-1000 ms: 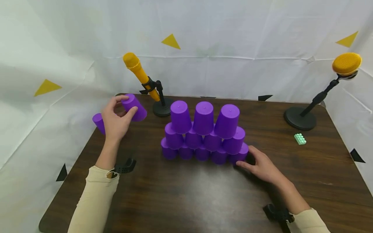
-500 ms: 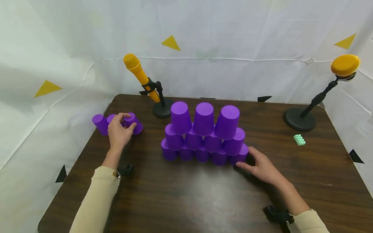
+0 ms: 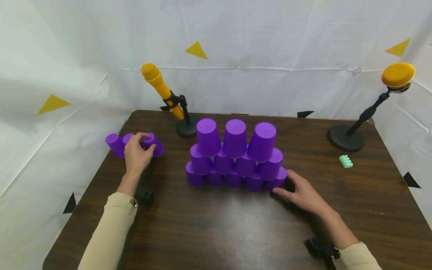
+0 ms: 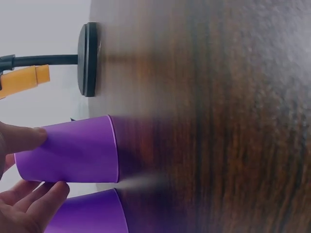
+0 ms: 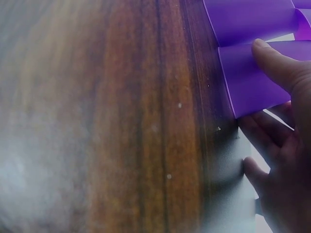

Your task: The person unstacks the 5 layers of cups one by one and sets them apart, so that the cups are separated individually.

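Plainly unlabelled purple cup [image 3: 153, 144], left hand [image 3: 136, 155] fingers clamped on it, right hand [image 3: 303, 193] fingers relaxed against cup pyramid [image 3: 236, 155]

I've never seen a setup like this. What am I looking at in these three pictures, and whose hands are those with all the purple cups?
No machine here: a person wears three cameras. The wide picture comes from one on the head, looking down at a brown table. The two blurry close-ups come from cameras strapped to the wrists.

On the table stands a wall of upside-down purple cups, in three rows. The right hand rests beside its bottom right corner, thumb touching the end cup, fingers relaxed.

The left hand grips a loose cup standing upside down near the table's left edge, with two more loose cups beside it.

Farther back stand a yellow microphone on a black stand, a round yellow-topped stand at the right, and a small green brick.
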